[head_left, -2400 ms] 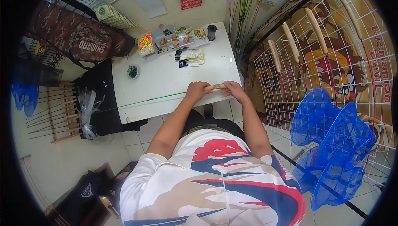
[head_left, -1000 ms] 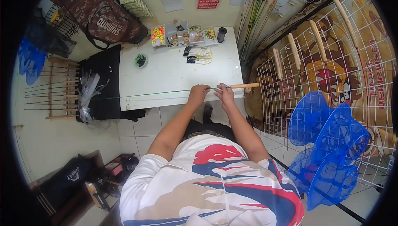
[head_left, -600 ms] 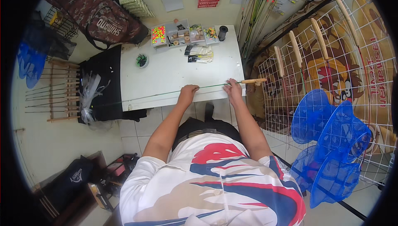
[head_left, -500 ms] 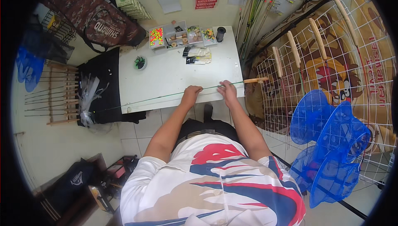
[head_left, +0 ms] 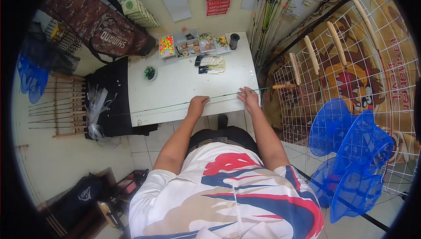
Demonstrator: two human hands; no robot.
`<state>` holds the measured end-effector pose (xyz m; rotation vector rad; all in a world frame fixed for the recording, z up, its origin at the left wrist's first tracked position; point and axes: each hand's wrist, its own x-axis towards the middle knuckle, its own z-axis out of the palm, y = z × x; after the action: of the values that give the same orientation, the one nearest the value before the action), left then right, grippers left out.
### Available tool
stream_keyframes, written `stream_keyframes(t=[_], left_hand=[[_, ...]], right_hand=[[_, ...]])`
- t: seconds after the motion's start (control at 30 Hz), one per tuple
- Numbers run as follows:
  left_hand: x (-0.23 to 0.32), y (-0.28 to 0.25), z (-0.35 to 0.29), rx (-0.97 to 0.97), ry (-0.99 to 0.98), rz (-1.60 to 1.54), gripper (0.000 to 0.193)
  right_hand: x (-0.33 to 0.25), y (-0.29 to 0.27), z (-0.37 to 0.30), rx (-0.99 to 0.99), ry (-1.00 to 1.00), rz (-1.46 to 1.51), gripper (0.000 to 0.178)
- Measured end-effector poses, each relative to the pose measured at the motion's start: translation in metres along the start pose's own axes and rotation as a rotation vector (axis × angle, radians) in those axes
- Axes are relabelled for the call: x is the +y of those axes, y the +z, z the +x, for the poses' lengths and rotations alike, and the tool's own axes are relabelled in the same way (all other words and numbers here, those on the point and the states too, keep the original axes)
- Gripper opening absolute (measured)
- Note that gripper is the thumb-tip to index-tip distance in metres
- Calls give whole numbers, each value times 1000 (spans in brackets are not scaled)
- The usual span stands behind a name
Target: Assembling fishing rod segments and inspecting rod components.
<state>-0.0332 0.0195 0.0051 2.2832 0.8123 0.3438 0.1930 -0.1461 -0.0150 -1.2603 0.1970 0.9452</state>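
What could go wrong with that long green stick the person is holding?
The green rod has a pale handle jutting past the table toward the wire grid, so it might knock the wires. The other end runs toward the clear plastic and could snag. It looks thin, so the left hand and right hand might bend it.

Potted plant (head_left: 150, 73), blue nets (head_left: 357, 144), camouflage bag (head_left: 94, 26)

I see left hand (head_left: 199, 105) pinching green fishing rod (head_left: 223, 95) above white table (head_left: 175, 83), right hand (head_left: 249, 97) holding it nearer tan handle (head_left: 284, 87), which juts past table's right edge. Potted plant (head_left: 150, 73) stands beyond; blue mesh nets (head_left: 351, 147) hang right. Rod tip seems too faint to place.
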Motion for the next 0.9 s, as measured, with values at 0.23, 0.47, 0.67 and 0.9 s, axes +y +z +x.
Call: stream_keyframes(t=[0.23,0.47,0.67,0.9], left_hand=[[5,12,9,-47,12,-90,22],[24,16,26,-52,33,-123,20],[28,29,36,-73,54,-116,20],[31,36,42,-63,83,-127,18]], right_hand=[[-5,-9,8,35,-17,14,35],[-15,-8,3,75,-46,15,37],[-12,-6,3,59,-36,13,37],[-6,5,1,3,20,-49,41]])
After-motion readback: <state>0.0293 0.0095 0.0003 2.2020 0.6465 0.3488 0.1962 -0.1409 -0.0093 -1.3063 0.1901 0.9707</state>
